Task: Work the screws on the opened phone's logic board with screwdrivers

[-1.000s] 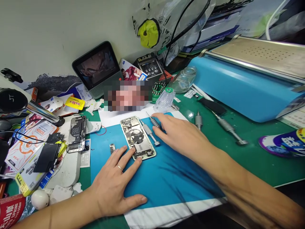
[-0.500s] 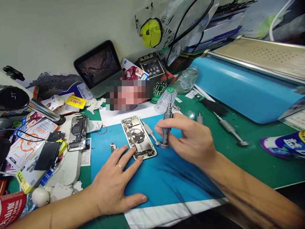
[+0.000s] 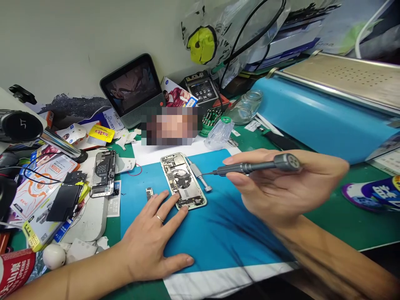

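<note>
An opened phone body (image 3: 183,180) with bare circuitry lies on a blue work mat (image 3: 206,225). My left hand (image 3: 153,239) rests flat on the mat, fingers spread, two fingertips touching the phone's near end. My right hand (image 3: 281,187) is raised over the mat's right side, closed on a grey precision screwdriver (image 3: 253,166) held level, its tip pointing left toward the phone. A second screwdriver (image 3: 199,177) lies on the mat beside the phone. A small loose part (image 3: 149,193) sits left of the phone.
Another opened phone (image 3: 103,173) lies on a pale pad at left with black parts and printed boxes. A small screen (image 3: 133,89), a bit holder (image 3: 209,118), a glass jar (image 3: 246,106) stand behind. A blue machine (image 3: 318,112) fills the right.
My right hand reached to the tools by the phone, picked up a screwdriver, held it upright, then lifted and turned it level pointing left. My left hand stayed put.
</note>
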Action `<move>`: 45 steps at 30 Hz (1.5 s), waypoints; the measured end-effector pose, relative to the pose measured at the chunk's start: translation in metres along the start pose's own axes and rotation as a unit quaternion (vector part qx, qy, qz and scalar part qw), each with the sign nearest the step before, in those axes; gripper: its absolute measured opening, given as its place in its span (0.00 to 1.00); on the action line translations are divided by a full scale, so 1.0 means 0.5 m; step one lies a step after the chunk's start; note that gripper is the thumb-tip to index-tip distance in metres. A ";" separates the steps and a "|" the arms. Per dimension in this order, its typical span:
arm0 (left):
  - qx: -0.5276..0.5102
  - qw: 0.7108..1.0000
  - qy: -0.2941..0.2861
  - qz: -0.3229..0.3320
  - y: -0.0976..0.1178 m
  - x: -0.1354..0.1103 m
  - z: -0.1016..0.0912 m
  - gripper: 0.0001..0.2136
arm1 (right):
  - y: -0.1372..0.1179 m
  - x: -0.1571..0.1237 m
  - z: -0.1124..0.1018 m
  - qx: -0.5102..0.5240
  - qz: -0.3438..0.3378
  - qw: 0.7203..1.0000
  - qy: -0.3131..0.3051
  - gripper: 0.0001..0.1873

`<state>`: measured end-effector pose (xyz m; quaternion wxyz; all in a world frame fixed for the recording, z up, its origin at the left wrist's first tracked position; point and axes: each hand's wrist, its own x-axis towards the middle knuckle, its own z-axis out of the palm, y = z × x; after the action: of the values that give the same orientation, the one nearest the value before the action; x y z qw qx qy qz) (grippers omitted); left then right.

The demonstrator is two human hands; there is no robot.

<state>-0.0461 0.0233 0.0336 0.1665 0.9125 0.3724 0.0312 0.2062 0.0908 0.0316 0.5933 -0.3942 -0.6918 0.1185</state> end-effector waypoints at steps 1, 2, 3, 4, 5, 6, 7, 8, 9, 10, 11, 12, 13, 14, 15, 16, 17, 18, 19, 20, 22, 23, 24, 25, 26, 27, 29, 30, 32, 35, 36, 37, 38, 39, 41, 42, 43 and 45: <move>0.000 1.000 0.000 0.000 0.001 0.000 0.000 0.40 | -0.002 0.001 0.000 0.002 -0.010 0.999 0.040 0.22; 0.000 1.000 0.002 0.000 0.001 0.001 0.001 0.40 | -0.004 0.001 0.002 0.006 -0.040 0.998 0.042 0.29; -0.001 1.000 0.003 -0.001 0.001 0.001 0.001 0.41 | -0.003 0.000 0.005 0.011 -0.062 0.997 0.055 0.33; -0.003 1.000 0.006 -0.001 0.001 0.001 0.002 0.41 | -0.001 -0.002 0.008 0.019 -0.083 0.995 0.046 0.36; -0.004 1.000 0.008 -0.001 0.001 0.000 0.002 0.41 | 0.003 -0.005 0.012 0.026 -0.097 0.994 0.036 0.37; -0.006 1.000 0.009 -0.001 0.000 0.000 0.003 0.41 | 0.007 -0.008 0.016 0.036 -0.109 0.993 0.026 0.37; -0.006 1.000 0.009 -0.001 -0.001 0.000 0.003 0.41 | 0.012 -0.012 0.019 0.046 -0.120 0.992 0.014 0.38; -0.006 1.000 0.009 0.000 -0.001 -0.001 0.004 0.41 | 0.016 -0.015 0.022 0.056 -0.130 0.990 0.001 0.39; -0.006 1.000 0.008 0.001 -0.002 -0.002 0.004 0.41 | 0.020 -0.018 0.024 0.065 -0.136 0.989 -0.013 0.41; -0.006 1.000 0.007 0.001 -0.002 -0.002 0.004 0.41 | 0.023 -0.020 0.026 0.070 -0.136 0.988 -0.022 0.42; -0.006 1.000 0.006 0.001 -0.002 -0.002 0.004 0.40 | 0.026 -0.021 0.026 0.072 -0.131 0.988 -0.028 0.43; -0.005 1.000 0.004 0.000 -0.002 -0.002 0.004 0.40 | 0.027 -0.021 0.026 0.072 -0.125 0.989 -0.030 0.43; -0.004 1.000 0.003 -0.001 -0.002 -0.001 0.003 0.40 | 0.028 -0.021 0.026 0.070 -0.121 0.990 -0.026 0.42; -0.003 1.000 0.003 -0.001 -0.001 -0.001 0.003 0.40 | 0.028 -0.021 0.025 0.066 -0.116 0.991 -0.020 0.41; -0.002 1.000 0.003 -0.002 -0.001 0.000 0.003 0.40 | 0.028 -0.021 0.025 0.062 -0.114 0.991 -0.012 0.41; -0.003 1.000 0.005 -0.001 -0.001 0.001 0.003 0.40 | 0.027 -0.022 0.024 0.057 -0.108 0.992 -0.011 0.40; -0.004 1.000 0.008 -0.001 -0.001 0.001 0.003 0.39 | 0.027 -0.022 0.024 0.050 -0.099 0.994 -0.014 0.39; -0.006 1.000 0.010 -0.001 -0.001 0.001 0.003 0.39 | 0.027 -0.024 0.023 0.044 -0.091 0.995 -0.020 0.38; -0.008 1.000 0.012 -0.001 -0.001 0.001 0.003 0.39 | 0.027 -0.025 0.023 0.040 -0.085 0.995 -0.030 0.38; -0.010 1.000 0.013 -0.001 -0.001 0.001 0.003 0.40 | 0.026 -0.027 0.022 0.040 -0.086 0.995 -0.037 0.37; -0.013 1.000 0.013 0.001 -0.001 0.000 0.003 0.40 | 0.023 -0.029 0.022 0.049 -0.092 0.993 -0.052 0.34; -0.014 1.000 0.011 0.001 -0.001 0.000 0.003 0.40 | 0.020 -0.029 0.022 0.057 -0.097 0.992 -0.059 0.33; -0.013 1.000 0.010 0.001 -0.002 -0.001 0.003 0.40 | 0.016 -0.028 0.022 0.062 -0.096 0.991 -0.071 0.32; -0.013 1.000 0.008 0.001 -0.002 -0.001 0.003 0.40 | 0.012 -0.026 0.022 0.065 -0.095 0.990 -0.084 0.30; -0.012 1.000 0.005 0.001 -0.002 -0.001 0.003 0.40 | 0.007 -0.024 0.022 0.063 -0.095 0.988 -0.100 0.29; -0.011 1.000 0.004 0.002 -0.002 -0.001 0.004 0.40 | 0.002 -0.022 0.023 0.057 -0.095 0.987 -0.118 0.27; -0.009 1.000 0.001 0.001 -0.002 -0.001 0.004 0.40 | -0.005 -0.018 0.025 0.040 -0.103 0.982 -0.151 0.24; -0.009 1.000 0.000 0.001 -0.002 0.000 0.004 0.40 | -0.007 -0.017 0.026 0.037 -0.110 0.980 -0.161 0.23; -0.010 1.000 0.000 0.001 -0.002 0.000 0.005 0.40 | -0.008 -0.017 0.029 0.038 -0.125 0.977 -0.171 0.25; -0.014 1.000 0.004 0.004 -0.002 0.000 0.005 0.40 | -0.005 -0.019 0.034 0.041 -0.126 0.975 -0.177 0.29; -0.015 1.000 0.004 0.005 -0.002 0.000 0.005 0.40 | -0.004 -0.019 0.035 0.040 -0.125 0.975 -0.178 0.29; -0.016 1.000 0.004 0.005 -0.002 0.000 0.004 0.40 | -0.002 -0.019 0.036 0.040 -0.127 0.975 -0.178 0.30; -0.017 1.000 0.004 0.006 -0.002 0.001 0.004 0.40 | -0.001 -0.019 0.037 0.039 -0.133 0.974 -0.178 0.31; -0.019 1.000 0.005 0.006 -0.002 0.001 0.004 0.40 | 0.000 -0.019 0.038 0.039 -0.142 0.973 -0.177 0.32; -0.021 1.000 0.007 0.007 -0.002 0.001 0.004 0.40 | 0.003 -0.018 0.039 0.034 -0.157 0.970 -0.181 0.33; -0.022 1.000 0.008 0.007 -0.002 0.001 0.004 0.40 | 0.004 -0.018 0.039 0.032 -0.161 0.969 -0.183 0.34; -0.023 1.000 0.009 0.006 -0.002 0.001 0.004 0.40 | 0.005 -0.018 0.039 0.031 -0.162 0.969 -0.183 0.33; -0.023 1.000 0.010 0.006 -0.003 0.002 0.004 0.40 | 0.008 -0.020 0.040 0.034 -0.158 0.970 -0.179 0.32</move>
<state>-0.0459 0.0242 0.0312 0.1836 0.9103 0.3676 0.0502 0.1892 0.0929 0.0166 0.4840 -0.2317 -0.8359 0.1152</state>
